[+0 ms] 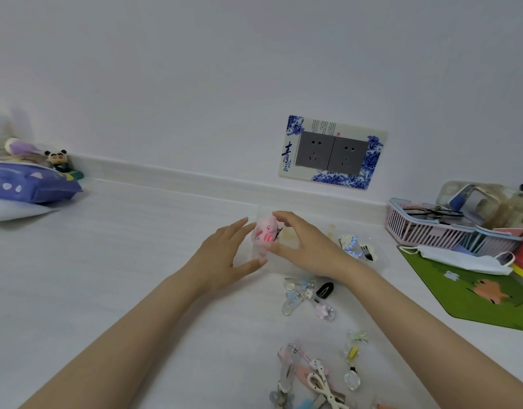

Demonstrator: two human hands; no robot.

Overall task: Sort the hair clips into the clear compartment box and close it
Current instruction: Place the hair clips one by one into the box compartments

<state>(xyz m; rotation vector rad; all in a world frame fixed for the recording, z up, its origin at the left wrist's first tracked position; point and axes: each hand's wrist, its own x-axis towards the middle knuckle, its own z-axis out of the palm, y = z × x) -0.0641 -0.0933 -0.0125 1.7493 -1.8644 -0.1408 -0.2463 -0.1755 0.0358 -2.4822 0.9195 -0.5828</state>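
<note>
The clear compartment box point(375, 262) lies on the white table point(121, 261) near the wall, mostly hidden by my hands. My right hand point(306, 245) pinches a pink cartoon hair clip point(265, 231) over the box's left end. My left hand point(225, 256) rests against the box's left side with its fingers spread, its thumb on the front edge. A blue and white bow clip point(349, 242) and a black clip point(366, 251) lie in the box's right part. Loose clips lie in front: a clear and black group point(309, 296) and a larger heap point(310, 376) at the bottom edge.
A pink basket point(431, 228) with glasses and jars stands at the right, beside a white face mask point(461, 258) on a green mat point(476, 293). A purple tissue pack point(30, 184) and a panda figure point(57, 159) sit at the left. A wall socket point(332, 153) is behind.
</note>
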